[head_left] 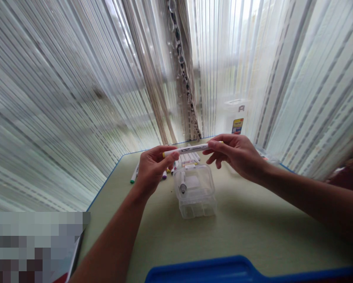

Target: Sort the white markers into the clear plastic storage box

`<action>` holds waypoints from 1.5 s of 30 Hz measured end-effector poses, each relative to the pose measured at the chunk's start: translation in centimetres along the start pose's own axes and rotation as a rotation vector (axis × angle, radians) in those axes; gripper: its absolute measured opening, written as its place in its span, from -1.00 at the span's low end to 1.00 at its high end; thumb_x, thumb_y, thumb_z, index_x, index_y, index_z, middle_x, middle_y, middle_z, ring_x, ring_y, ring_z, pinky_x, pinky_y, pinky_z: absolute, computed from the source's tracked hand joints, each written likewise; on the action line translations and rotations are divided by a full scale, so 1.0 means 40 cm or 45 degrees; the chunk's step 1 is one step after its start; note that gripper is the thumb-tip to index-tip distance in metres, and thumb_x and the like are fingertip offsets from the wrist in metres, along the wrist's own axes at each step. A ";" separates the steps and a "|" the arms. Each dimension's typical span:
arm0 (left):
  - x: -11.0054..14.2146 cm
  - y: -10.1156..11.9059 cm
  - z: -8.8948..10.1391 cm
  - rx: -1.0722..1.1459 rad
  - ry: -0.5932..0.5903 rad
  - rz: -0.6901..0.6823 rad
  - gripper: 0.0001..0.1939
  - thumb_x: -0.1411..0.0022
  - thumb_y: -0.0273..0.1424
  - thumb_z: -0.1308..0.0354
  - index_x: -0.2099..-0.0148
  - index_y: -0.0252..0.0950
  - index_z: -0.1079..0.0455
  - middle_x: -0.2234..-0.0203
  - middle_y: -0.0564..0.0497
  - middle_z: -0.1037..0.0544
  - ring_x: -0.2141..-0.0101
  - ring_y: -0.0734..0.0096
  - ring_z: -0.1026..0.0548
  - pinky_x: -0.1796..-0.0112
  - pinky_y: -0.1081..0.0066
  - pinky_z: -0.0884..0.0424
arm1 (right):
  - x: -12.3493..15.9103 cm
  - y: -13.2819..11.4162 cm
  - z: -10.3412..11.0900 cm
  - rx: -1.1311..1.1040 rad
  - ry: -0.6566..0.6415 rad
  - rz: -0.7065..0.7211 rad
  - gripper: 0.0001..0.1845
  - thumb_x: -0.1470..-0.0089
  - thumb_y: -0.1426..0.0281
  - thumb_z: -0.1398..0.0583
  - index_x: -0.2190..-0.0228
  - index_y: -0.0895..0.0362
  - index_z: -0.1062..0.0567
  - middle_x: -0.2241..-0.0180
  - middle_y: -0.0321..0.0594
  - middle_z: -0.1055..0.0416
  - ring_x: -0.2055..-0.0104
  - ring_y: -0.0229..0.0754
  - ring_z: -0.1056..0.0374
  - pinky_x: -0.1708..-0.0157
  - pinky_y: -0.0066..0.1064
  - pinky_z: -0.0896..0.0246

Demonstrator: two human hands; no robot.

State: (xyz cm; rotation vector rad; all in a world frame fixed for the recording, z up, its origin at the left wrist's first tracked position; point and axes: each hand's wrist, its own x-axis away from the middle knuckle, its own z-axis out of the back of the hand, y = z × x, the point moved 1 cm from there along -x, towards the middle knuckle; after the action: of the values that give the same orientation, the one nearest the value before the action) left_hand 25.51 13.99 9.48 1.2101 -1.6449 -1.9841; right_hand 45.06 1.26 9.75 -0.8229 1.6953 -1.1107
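Broadly, a stringed curtain (76,98) fills the far side, and below it sits my pale green table (244,232) with its blue edging. Along the bottom of my view runs a blue plastic piece (200,271). My right hand (238,155) and left hand (151,169) reach in over the table, each closed to a pinch of thumb and fingers on one end of the same marker, the right hand's lower fingers hanging loose and curled. Between my forearms stands a clear plastic box (198,210), with more markers (189,157) lying just beyond it. The white marker (194,148) I hold is up in the air, past the box's far edge. To handle it well, I'd say a light grip at both ends is best, wrists steady, fingertips off the printed middle, and any pull or twist made straight along the barrel so it doesn't bend or slip. Its long axis runs left to right across me, the right end a little higher in view, dark print facing me. Yellow shows at both tips, so which end is the writing one I can't tell.
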 end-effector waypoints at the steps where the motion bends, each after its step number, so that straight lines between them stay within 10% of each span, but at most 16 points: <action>1: 0.000 0.001 -0.001 -0.001 0.002 0.001 -0.80 -0.07 -0.42 -0.39 0.20 -0.29 -0.60 0.61 0.08 -0.50 0.60 0.60 -0.38 0.55 0.56 -0.26 | 0.000 0.001 0.000 -0.001 -0.004 0.003 -0.70 0.05 0.24 -0.42 0.38 0.23 -0.59 0.46 -0.10 -0.60 0.55 -0.17 -0.53 0.70 -0.49 -0.31; 45: -0.003 0.026 -0.011 0.218 0.091 0.078 -0.73 -0.18 -0.33 -0.19 0.13 -0.40 -0.52 0.45 -0.12 -0.64 0.61 0.50 -0.44 0.54 0.45 -0.37 | 0.004 -0.009 0.001 -0.138 0.020 -0.050 -0.79 -0.23 0.34 -0.13 0.21 0.19 -0.50 0.33 -0.03 -0.61 0.58 -0.20 -0.48 0.71 -0.45 -0.26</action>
State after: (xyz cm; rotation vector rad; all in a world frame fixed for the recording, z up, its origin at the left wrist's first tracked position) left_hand 25.63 13.46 10.46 1.2572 -1.8242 -1.7728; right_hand 45.05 0.98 10.02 -0.9207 1.7720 -1.0611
